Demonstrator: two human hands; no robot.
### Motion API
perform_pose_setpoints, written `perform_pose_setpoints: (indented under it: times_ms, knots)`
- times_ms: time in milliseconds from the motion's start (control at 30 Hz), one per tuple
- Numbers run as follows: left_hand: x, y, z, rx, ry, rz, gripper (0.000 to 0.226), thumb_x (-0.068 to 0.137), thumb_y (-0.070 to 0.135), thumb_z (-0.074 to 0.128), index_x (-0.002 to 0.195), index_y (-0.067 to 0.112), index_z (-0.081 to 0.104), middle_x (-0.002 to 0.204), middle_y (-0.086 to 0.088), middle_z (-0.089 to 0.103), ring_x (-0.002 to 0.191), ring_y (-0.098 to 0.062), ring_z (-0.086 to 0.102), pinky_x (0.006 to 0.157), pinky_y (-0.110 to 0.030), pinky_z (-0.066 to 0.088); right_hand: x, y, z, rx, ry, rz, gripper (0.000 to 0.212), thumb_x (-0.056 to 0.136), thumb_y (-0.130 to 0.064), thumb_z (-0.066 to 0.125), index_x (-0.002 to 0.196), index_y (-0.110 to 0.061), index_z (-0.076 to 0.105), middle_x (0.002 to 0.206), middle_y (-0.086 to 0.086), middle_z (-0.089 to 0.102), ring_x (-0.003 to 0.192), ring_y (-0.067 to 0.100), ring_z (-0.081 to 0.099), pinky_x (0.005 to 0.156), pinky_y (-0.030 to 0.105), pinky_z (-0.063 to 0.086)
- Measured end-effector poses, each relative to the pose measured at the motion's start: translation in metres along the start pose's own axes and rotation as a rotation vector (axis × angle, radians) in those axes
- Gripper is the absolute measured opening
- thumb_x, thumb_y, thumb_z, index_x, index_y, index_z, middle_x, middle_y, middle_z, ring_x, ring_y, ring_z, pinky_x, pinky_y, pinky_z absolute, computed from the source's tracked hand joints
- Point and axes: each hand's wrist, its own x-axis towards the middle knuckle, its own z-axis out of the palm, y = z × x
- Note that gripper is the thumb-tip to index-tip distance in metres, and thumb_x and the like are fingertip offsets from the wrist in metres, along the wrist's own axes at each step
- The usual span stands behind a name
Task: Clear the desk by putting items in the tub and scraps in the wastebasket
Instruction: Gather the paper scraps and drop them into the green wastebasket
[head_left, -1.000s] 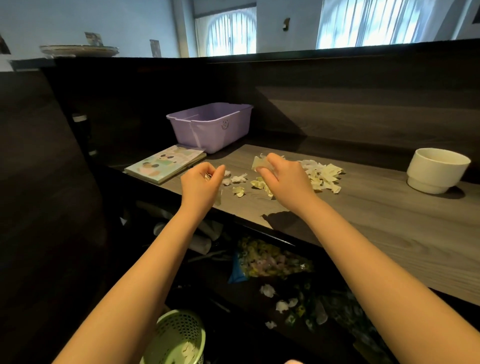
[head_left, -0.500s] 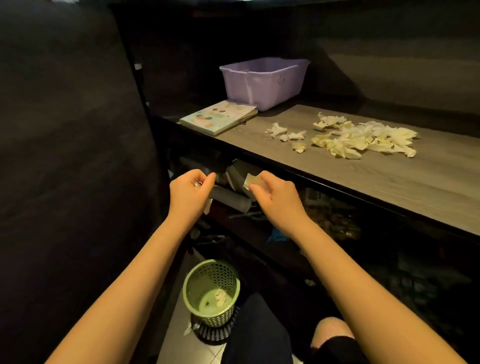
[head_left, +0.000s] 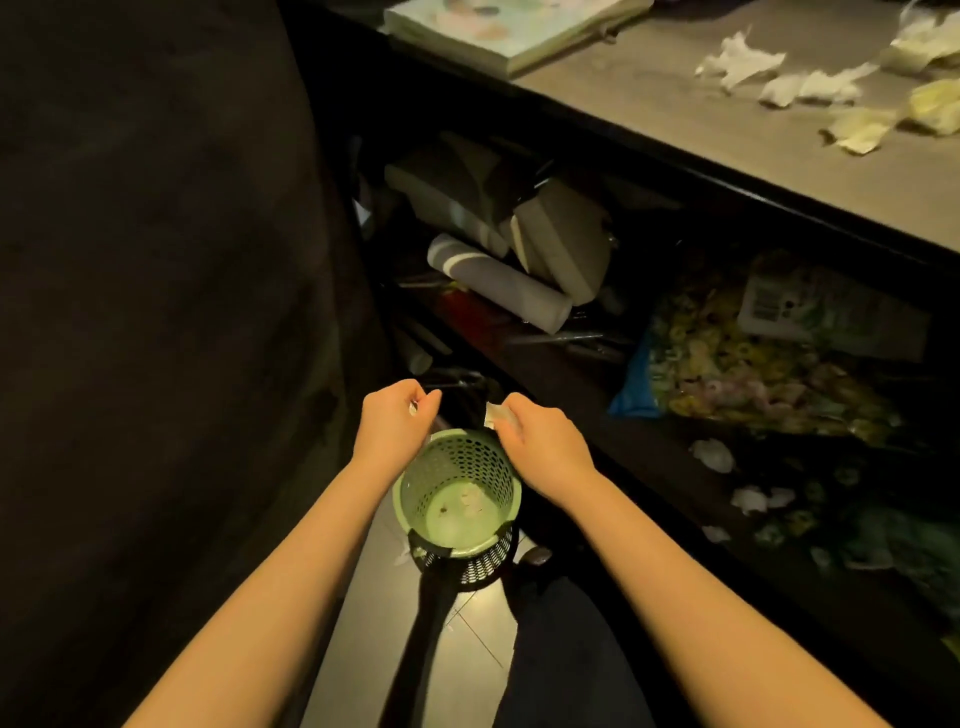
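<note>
1. Above, the desk (head_left: 675, 117) holds loose paper scraps (head_left: 740, 62).
2. The green wastebasket (head_left: 452, 467) stands on the floor (head_left: 467, 649) below.
3. Over its rim, the right hand (head_left: 540, 441) pinches a pale scrap (head_left: 493, 414).
4. The left hand (head_left: 392, 423) pinches a tiny bit (head_left: 413, 408).

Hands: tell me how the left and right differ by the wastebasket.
The left hand pinches a tiny scrap, almost hidden in its grip; the right hand pinches a larger pale scrap that sticks out. The left hand is near the wastebasket's left rim, the right hand near its right rim. Both hold paper.
</note>
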Motion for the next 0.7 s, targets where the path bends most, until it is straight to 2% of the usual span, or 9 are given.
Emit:
perform_pose_setpoints:
  times_ms: [100,200,300,400,500,633,700]
  knots:
    - [0.011,-0.032,0.027,0.109,-0.107,-0.068,0.034,0.092,0.027,0.054,0.061,0.015,0.046,0.054,0.007,0.046,0.056,-0.007,0.044,0.052,-0.026,0.029,0.02,0.016,0.035,-0.091,-0.123,0.022,0.02,0.099,-0.031,0.038,0.091,-0.014,0.046,0.086,0.009,0.062,0.079,0.033,0.058,0.057,0.033,0.033]
    - [0.018,-0.065,0.054,0.192,-0.214,-0.116,0.037,0.092,0.026,0.053,0.058,0.019,0.038,0.058,0.003,0.045,0.067,-0.022,0.052,0.058,-0.029,0.032,0.039,0.035,0.066,-0.207,-0.236,0.05,0.024,0.099,-0.033,0.038,0.098,-0.013,0.051,0.099,0.011,0.064,0.091,0.035,0.06,0.063,0.034,0.036]
    - [0.023,-0.09,0.079,0.284,-0.319,-0.096,0.029,0.092,0.024,0.05,0.066,0.012,0.047,0.073,-0.011,0.06,0.081,-0.03,0.059,0.064,-0.036,0.041,0.055,0.05,0.092,-0.23,-0.282,0.107,0.021,0.097,-0.029,0.041,0.098,-0.012,0.053,0.105,0.011,0.063,0.095,0.034,0.059,0.065,0.033,0.036]
    - [0.031,-0.104,0.106,0.4,-0.441,-0.041,0.023,0.093,0.025,0.048,0.085,0.006,0.059,0.091,-0.015,0.066,0.09,-0.031,0.06,0.066,-0.034,0.039,0.067,0.063,0.111,-0.237,-0.308,0.161,0.013,0.094,-0.022,0.044,0.095,-0.013,0.052,0.105,0.01,0.063,0.095,0.033,0.059,0.065,0.032,0.036]
    - [0.038,-0.112,0.132,0.467,-0.54,-0.018,0.023,0.093,0.022,0.044,0.092,0.004,0.059,0.097,-0.014,0.065,0.094,-0.031,0.059,0.065,-0.032,0.034,0.079,0.076,0.123,-0.232,-0.317,0.199,0.016,0.093,-0.021,0.045,0.102,-0.012,0.055,0.108,0.01,0.062,0.099,0.032,0.059,0.067,0.032,0.038]
    - [0.042,-0.125,0.159,0.489,-0.638,-0.04,0.022,0.092,0.025,0.048,0.098,0.006,0.057,0.104,-0.013,0.064,0.097,-0.03,0.059,0.072,-0.035,0.04,0.096,0.087,0.141,-0.221,-0.348,0.231,0.016,0.093,-0.019,0.046,0.103,-0.012,0.056,0.11,0.01,0.062,0.102,0.032,0.058,0.069,0.032,0.04]
    - [0.043,-0.132,0.166,0.466,-0.673,-0.087,0.027,0.091,0.029,0.052,0.108,0.008,0.054,0.11,-0.014,0.063,0.101,-0.03,0.059,0.079,-0.037,0.045,0.103,0.089,0.15,-0.227,-0.373,0.248,0.018,0.093,-0.017,0.046,0.107,-0.01,0.055,0.113,0.012,0.061,0.104,0.032,0.058,0.072,0.035,0.042]
